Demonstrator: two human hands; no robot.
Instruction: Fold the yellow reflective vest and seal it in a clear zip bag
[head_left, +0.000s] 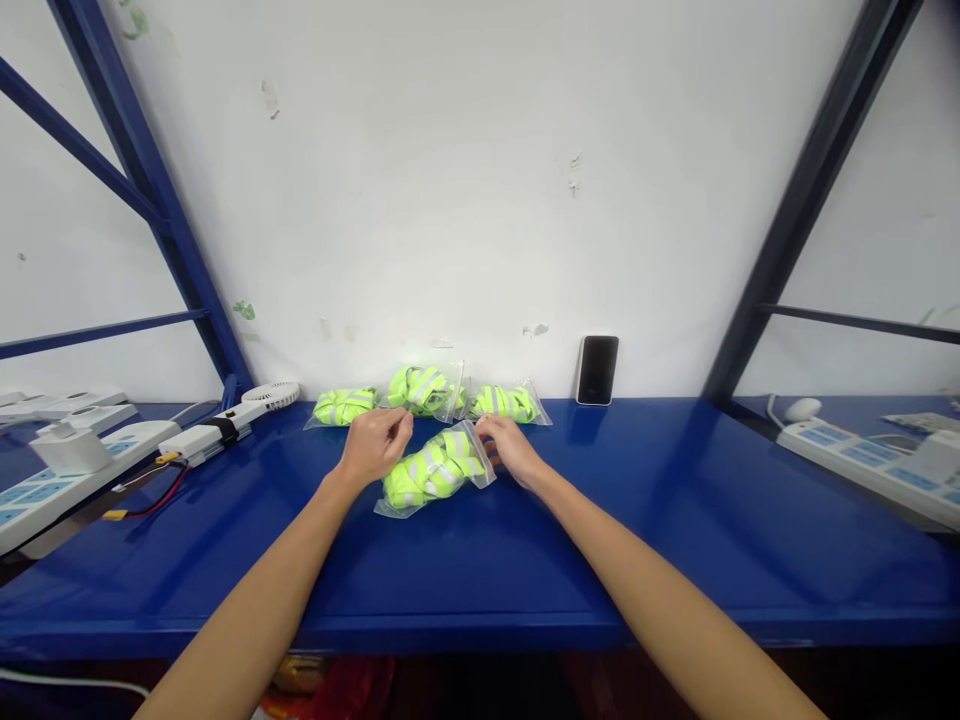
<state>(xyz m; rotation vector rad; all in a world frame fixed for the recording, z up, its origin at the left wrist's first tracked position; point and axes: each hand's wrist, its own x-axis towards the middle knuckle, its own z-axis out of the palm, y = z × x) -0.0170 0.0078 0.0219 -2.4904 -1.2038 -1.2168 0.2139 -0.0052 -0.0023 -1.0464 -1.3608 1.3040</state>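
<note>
A clear zip bag (435, 470) with a folded neon-yellow item with silvery reflective strips inside lies tilted on the blue table. My right hand (514, 452) is closed at its zip edge, thumb on the near side and fingers partly hidden behind it. At the bag's upper left, my left hand (377, 443) is curled into a fist-like pinch; whatever its fingers hold, if anything, is hidden. Behind them, along the wall, lie three similar bags: a left bag (345, 405), a middle bag (421, 388) and a right bag (506, 402).
A black-screened phone-like device (598, 370) leans on the wall. To the left are a white handheld fan (271, 395), a white box with wires (214, 432) and a power strip (97, 470). Another power strip (870, 460) is at right. Blue posts (161, 220) frame the table (487, 580).
</note>
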